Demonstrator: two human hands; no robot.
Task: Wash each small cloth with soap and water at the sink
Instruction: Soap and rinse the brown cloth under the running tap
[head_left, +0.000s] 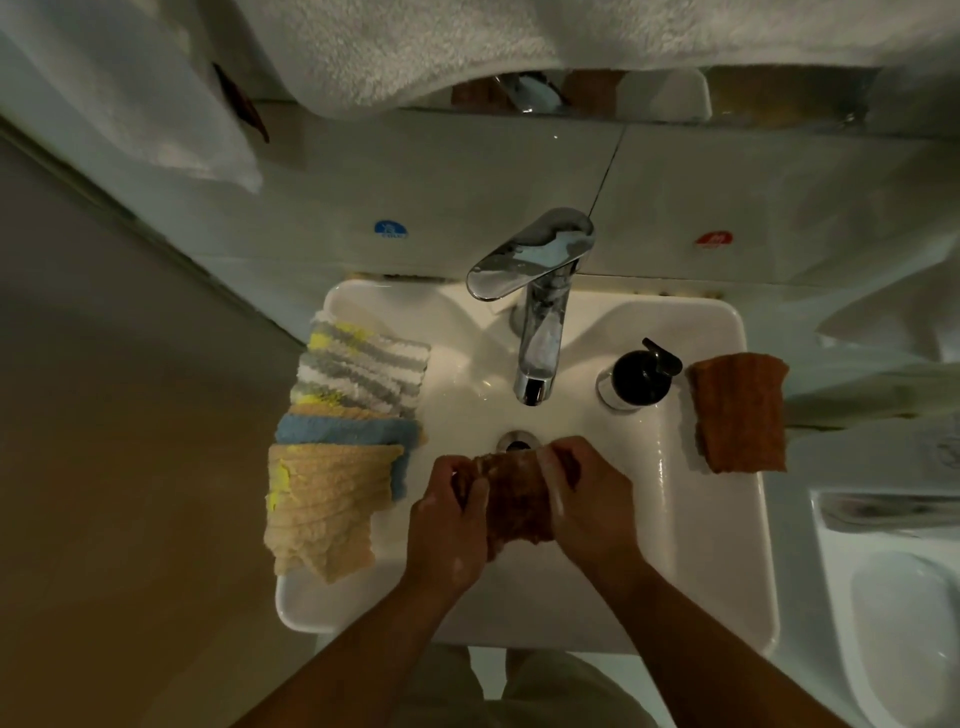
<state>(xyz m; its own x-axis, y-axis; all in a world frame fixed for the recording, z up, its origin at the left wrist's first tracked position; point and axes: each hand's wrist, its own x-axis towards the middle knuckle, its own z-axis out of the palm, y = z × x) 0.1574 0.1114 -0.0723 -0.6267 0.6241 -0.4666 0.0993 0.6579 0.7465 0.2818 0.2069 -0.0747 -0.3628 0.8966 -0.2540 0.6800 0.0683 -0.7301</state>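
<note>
We grip the brown cloth (514, 506) with our left hand (447, 525) and right hand (587, 506) just above the sink (717, 571) drain; soapy fingers could slip; splashes might wet the cloth pile (348, 431) on the rim.

sink (717, 519) 1 | faucet (535, 332) 1 | soap dispenser (636, 376) 1 | rust cloths (740, 410) 2 | piled cloths (332, 499) 4+

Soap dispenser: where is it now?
In the head view, the soap dispenser stands on the ledge of the sink, between the faucet to its left and the orange cloth to its right.
</note>
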